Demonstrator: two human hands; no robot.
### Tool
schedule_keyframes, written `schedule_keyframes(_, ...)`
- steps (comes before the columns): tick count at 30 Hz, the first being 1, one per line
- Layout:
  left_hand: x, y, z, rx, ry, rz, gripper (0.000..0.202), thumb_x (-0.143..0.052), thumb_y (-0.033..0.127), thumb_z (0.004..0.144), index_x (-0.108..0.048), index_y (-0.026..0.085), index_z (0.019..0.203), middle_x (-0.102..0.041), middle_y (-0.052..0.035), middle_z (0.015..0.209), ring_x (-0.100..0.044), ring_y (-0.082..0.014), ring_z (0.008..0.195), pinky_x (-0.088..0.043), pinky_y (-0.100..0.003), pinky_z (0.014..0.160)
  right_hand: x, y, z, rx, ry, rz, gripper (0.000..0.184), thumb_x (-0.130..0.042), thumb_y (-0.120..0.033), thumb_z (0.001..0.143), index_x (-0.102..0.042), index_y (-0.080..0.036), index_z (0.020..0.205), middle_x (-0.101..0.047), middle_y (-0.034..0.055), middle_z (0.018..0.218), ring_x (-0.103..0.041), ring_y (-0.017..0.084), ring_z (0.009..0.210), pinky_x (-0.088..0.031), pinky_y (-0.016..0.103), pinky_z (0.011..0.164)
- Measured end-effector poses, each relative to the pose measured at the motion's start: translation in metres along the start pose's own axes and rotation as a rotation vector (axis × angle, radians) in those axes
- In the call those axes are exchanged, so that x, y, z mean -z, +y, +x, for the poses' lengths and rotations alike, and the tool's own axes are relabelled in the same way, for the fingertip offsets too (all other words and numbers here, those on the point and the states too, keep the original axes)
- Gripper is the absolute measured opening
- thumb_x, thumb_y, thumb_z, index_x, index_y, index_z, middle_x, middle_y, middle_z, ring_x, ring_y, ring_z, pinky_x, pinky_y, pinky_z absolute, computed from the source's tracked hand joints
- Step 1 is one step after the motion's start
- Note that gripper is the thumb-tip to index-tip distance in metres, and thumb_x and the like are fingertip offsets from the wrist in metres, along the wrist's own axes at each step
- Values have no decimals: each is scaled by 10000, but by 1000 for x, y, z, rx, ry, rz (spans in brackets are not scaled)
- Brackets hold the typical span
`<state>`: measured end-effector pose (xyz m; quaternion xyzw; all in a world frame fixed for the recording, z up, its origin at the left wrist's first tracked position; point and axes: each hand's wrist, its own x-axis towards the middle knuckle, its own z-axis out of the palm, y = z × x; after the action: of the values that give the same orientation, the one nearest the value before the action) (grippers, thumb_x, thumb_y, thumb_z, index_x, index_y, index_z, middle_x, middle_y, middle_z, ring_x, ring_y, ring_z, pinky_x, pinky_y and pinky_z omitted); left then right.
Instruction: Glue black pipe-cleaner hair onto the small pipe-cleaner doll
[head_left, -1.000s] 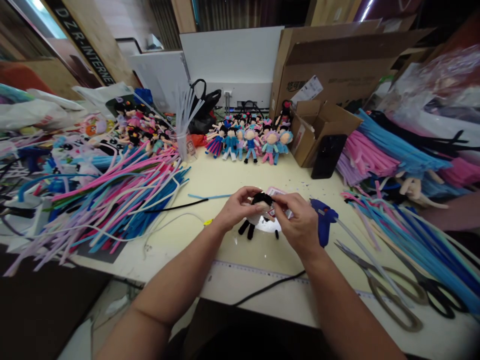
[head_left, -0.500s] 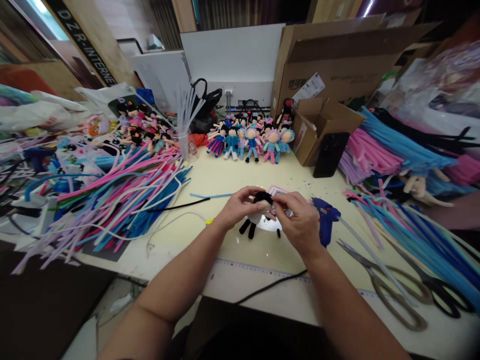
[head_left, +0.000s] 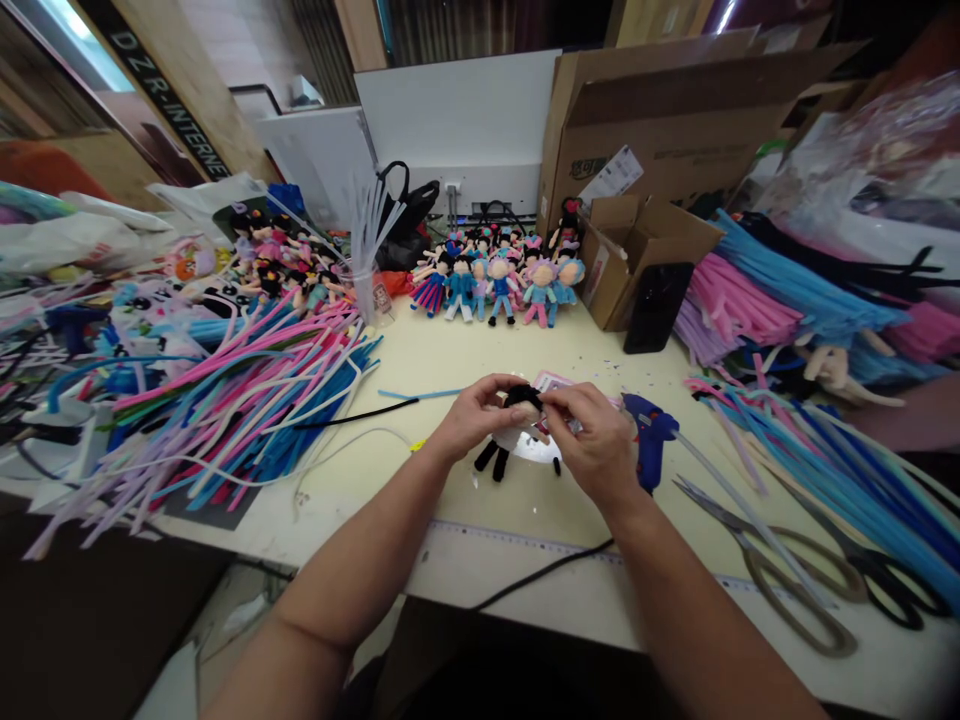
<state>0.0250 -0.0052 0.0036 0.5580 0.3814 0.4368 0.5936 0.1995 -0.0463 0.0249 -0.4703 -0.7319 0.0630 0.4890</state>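
Between my two hands is a small doll [head_left: 523,400] with black hair, a pale face, a white body and black legs that hang toward the table. My left hand [head_left: 480,415] grips it by the head and side, fingers behind and thumb in front. The fingertips of my right hand [head_left: 592,435] are pinched together at the right side of the doll's head; whatever sits between them is too small to make out. A short black piece [head_left: 557,466] lies on the table just below. Right of my right hand rests a blue glue gun [head_left: 651,440] with a clear glue stick in it.
Pipe cleaners in many colours [head_left: 300,400] heap at the left, with more bundles [head_left: 750,300] at the right. Scissors [head_left: 780,570] lie front right. Finished dolls [head_left: 499,285] stand at the back beside a cardboard box [head_left: 645,235] and a black phone [head_left: 658,308]. A ruler [head_left: 517,538] runs along the front.
Both hands stay at nearly the same place on the doll. The doll's legs have swung slightly to the left. The whole view has shifted a little.
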Motion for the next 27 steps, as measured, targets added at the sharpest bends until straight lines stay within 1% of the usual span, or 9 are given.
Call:
schedule_keyframes(3,1,0,0,12,-9,10,476,-803,359,649,-645,193,1066,-661,-20,880,-532,-107,669,-382,-236,607,0,0,0,7,6,-3,135,-537,-159,881,-663,-197,904,-654,54,860,-627,168,798,-500,302,718)
schedule_keyframes(6,3,-2,1,-27,-30,-10,522,-810,354,646,-619,206,1109,-651,-33,982,-564,-119,742,-414,-242,663,-1,1,1,27,17,-4,131,-541,-148,878,-662,-193,898,-654,54,848,-627,169,787,-499,300,716)
schedule_keyframes(9,5,-4,1,-68,-69,-11,559,-800,343,673,-576,240,1175,-629,-46,1062,-588,-136,823,-439,-250,715,-1,2,1,41,14,-7,135,-535,-137,879,-657,-193,888,-651,48,826,-622,167,772,-498,296,712)
schedule_keyframes(12,6,-5,2,-102,-113,2,533,-775,332,715,-562,250,1196,-610,-61,1114,-594,-151,887,-453,-259,752,-1,2,2,49,13,-12,138,-530,-132,880,-655,-193,882,-647,46,816,-617,168,766,-497,296,706)
schedule_keyframes(15,5,-4,2,-166,-155,6,471,-760,328,735,-580,245,1161,-598,-58,1141,-581,-160,947,-451,-262,788,-1,2,2,43,12,-9,146,-529,-121,875,-657,-191,884,-647,48,821,-618,171,771,-496,300,706)
schedule_keyframes(17,5,-4,2,-196,-186,24,434,-740,336,756,-583,239,1150,-597,-56,1134,-576,-152,920,-451,-257,767,-1,2,2,39,8,1,154,-526,-110,871,-659,-186,890,-647,52,827,-618,171,774,-495,302,710)
schedule_keyframes(21,7,-7,1,-195,-239,116,405,-680,336,815,-561,240,1191,-593,-55,1110,-549,-116,789,-434,-236,667,-1,2,2,29,-6,27,162,-521,-108,871,-664,-177,900,-640,58,831,-618,173,777,-497,304,706)
schedule_keyframes(24,9,-8,0,-195,-241,145,404,-675,342,820,-563,238,1194,-603,-50,1070,-540,-112,752,-427,-234,643,-2,2,1,15,-18,41,164,-521,-112,873,-668,-175,909,-641,65,840,-621,177,786,-501,307,701)
schedule_keyframes(27,9,-8,0,-195,-238,117,392,-685,345,810,-576,221,1166,-620,-50,1015,-555,-125,756,-436,-244,652,-1,2,2,6,-23,75,165,-525,-126,881,-677,-177,915,-658,68,846,-627,182,804,-505,316,715)
